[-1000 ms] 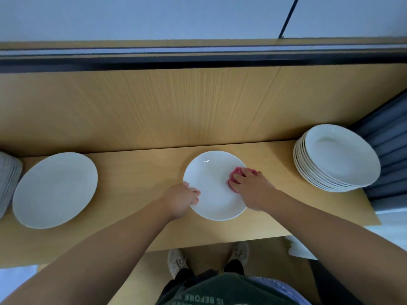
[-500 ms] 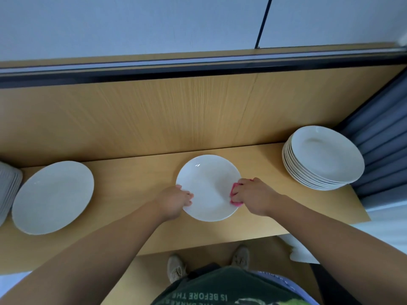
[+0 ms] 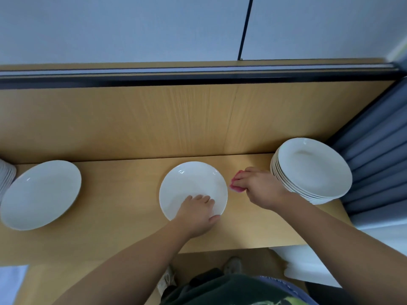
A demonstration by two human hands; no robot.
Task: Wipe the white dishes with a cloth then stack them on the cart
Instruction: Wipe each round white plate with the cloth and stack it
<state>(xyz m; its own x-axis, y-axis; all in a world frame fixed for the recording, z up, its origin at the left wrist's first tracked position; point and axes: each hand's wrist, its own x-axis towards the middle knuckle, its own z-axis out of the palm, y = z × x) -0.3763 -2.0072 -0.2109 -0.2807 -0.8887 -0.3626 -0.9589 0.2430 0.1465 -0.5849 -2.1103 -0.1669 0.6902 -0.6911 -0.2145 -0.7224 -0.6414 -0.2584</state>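
- the centre plate (image 3: 191,183) lies flat on the wooden surface (image 3: 123,208), in the middle of the frame and apart from the other dishes, which leaves room to work round it.
- the left hand (image 3: 195,213) covers its lower right edge. the fingers lie on the inside and the thumb sits at the rim, so it reads as a grasp on the rim, probably to steady or lift the plate.
- the right hand (image 3: 262,188) is clenched round the pink cloth (image 3: 236,186) and presses it on the wood just right of the plate. the cloth is off the dish, so the wiping of this plate looks done or paused.
- the stack of plates (image 3: 312,168) stands at the right of the frame, just beside the right hand and within easy reach.
- a single plate (image 3: 41,194) sits at the left of the frame, with the edge of another stack (image 3: 6,177) at the left border.
- i cannot tell which pile is wiped, or whether this surface is the cart.
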